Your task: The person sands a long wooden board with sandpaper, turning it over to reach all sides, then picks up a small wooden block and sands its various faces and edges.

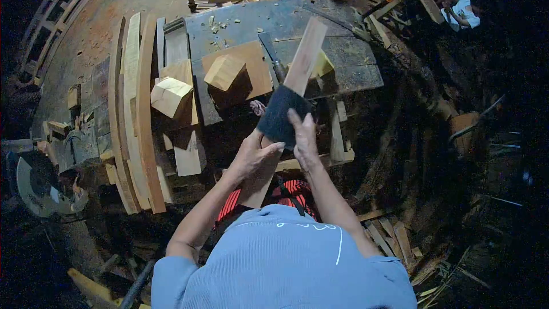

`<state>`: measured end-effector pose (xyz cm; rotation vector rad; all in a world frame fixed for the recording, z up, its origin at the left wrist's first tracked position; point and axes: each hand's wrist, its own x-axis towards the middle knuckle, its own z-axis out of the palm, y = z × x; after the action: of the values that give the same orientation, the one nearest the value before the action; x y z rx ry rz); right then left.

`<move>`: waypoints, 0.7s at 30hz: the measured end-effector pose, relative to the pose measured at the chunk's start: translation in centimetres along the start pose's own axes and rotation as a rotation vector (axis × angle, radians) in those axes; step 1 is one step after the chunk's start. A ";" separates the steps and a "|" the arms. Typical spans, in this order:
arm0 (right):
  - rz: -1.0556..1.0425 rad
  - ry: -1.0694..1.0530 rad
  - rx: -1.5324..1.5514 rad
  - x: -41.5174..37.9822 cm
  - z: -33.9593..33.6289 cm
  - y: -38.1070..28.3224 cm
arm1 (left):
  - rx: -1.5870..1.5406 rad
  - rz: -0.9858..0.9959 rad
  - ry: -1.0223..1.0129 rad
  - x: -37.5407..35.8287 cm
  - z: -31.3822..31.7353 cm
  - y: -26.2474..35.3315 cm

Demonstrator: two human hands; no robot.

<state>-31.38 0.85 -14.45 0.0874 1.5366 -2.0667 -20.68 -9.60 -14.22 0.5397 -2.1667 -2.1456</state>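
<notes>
A long wooden board (pixel 307 51) slants in front of me, from near my lap to above the workbench. Around its middle lies a black sheet (pixel 281 113) that looks like sandpaper. My left hand (pixel 249 155) is closed on the board just below the sheet, its thumb across the wood. On the sheet's right side, my right hand (pixel 305 136) presses it against the board, thumb on top and the other fingers partly hidden. Beyond them, a chisel-like tool (pixel 273 60) rests on the bench, close to the board's left edge.
The workbench (pixel 354 51) carries angular wooden blocks (pixel 226 72) on flat panels and scattered shavings. Long planks (pixel 130 109) lie at its left. A circular saw (pixel 34 186) stands farther left. Wood scraps (pixel 400 239) cover the floor at right. Another person (pixel 462 12) is at the far right.
</notes>
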 end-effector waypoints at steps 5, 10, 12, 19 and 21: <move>0.122 -0.039 0.120 0.4 0.7 -0.8 | 0.159 -0.015 0.016 -0.4 -1.3 0.3; 0.128 -0.096 0.135 4.0 0.0 -1.8 | 0.098 0.002 -0.008 -1.1 -2.2 2.1; 0.055 -0.070 0.128 3.9 0.2 -2.0 | 0.111 0.017 -0.006 -0.7 -2.0 1.1; -0.264 0.208 -0.517 0.3 2.1 -1.2 | 0.111 0.068 0.074 -0.1 -0.6 1.7; -0.298 0.215 -0.615 0.3 1.8 -0.8 | 0.099 0.095 0.092 0.2 -0.3 1.4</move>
<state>-31.57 -0.74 -13.26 -0.1653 2.3741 -1.7350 -21.06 -9.97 -12.86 0.5191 -2.2111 -1.9363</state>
